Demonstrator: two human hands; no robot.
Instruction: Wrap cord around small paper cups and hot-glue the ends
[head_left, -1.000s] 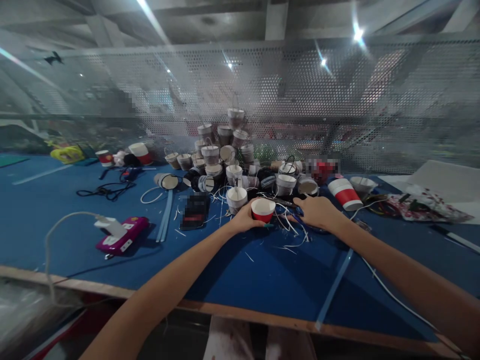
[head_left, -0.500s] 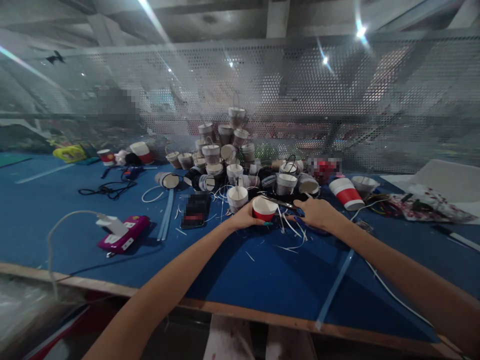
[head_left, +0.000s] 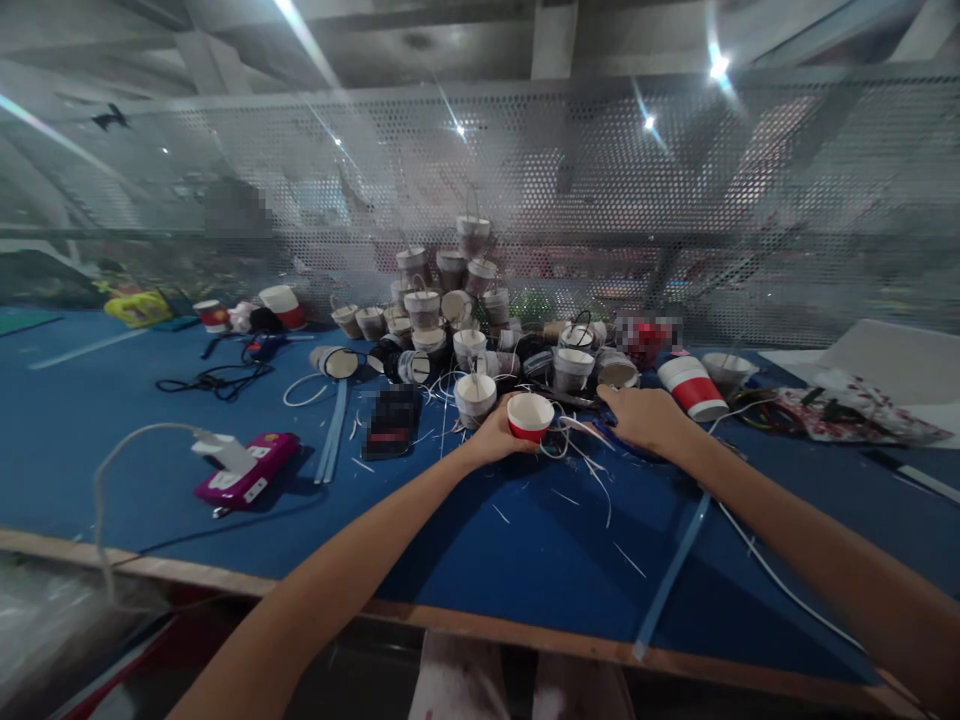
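My left hand (head_left: pixel 493 440) is closed round a small paper cup (head_left: pixel 528 432) with a red lower band and a white rim, its mouth tilted up toward me. To the right of it, my right hand (head_left: pixel 643 420) grips a pair of scissors (head_left: pixel 576 398), whose dark blades point left behind the cup; its fingers partly hide the blue handle. Thin white strips (head_left: pixel 592 465) lie between the two hands, beside the cup. Just behind my left hand stands a cup wrapped in pale grey (head_left: pixel 475 402).
Several wrapped cups with loop handles (head_left: pixel 426 310) are stacked at the back. A phone (head_left: pixel 391 420) and a purple power strip (head_left: pixel 247 470) lie to the left. On the right are a red-and-white cup (head_left: pixel 694 390) and a patterned plastic bag (head_left: pixel 862 415). Perforated metal panels (head_left: pixel 585 190) rise behind.
The scissors have drawn back from the cup's rim, and my right hand has shifted slightly right. A thin white trimming now lies on the table in front of the right hand.
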